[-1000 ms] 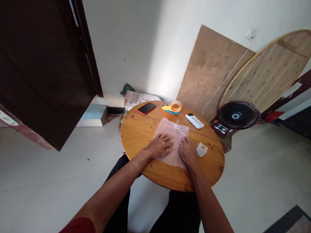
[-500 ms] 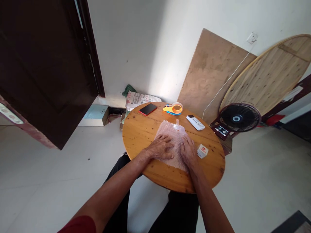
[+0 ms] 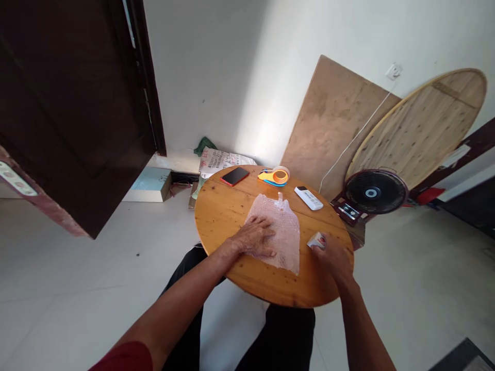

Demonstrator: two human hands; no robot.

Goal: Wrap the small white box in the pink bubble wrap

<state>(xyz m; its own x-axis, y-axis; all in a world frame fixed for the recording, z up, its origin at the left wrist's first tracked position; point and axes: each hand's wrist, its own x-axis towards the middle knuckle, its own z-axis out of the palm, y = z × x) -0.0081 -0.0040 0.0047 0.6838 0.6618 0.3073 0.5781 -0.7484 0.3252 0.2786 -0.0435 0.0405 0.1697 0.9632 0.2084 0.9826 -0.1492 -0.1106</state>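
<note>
A pinkish sheet of bubble wrap [image 3: 285, 237] lies flat on the round wooden table [image 3: 220, 216], with a bit of clear tape on its far edge. My left hand [image 3: 256, 237] rests on the left part of the wrap, palm down with fingers spread. To the right of the wrap, my right hand [image 3: 333, 253] grips a small white box [image 3: 316, 240] with a red mark, thumb and fingers closed on its near side. The hand hides part of the box, and I cannot tell whether it still touches the table.
Along the table's far side lie a red-edged phone [image 3: 235, 175], an orange and blue tape dispenser [image 3: 274, 176] and a white remote control [image 3: 309, 198]. Beyond the right edge stands a black fan [image 3: 373, 191]. Wooden boards [image 3: 328, 108] lean against the wall.
My right hand has left the bubble wrap, moved right and closed on the small white box. My left hand has stayed on the wrap. The view has shifted slightly.
</note>
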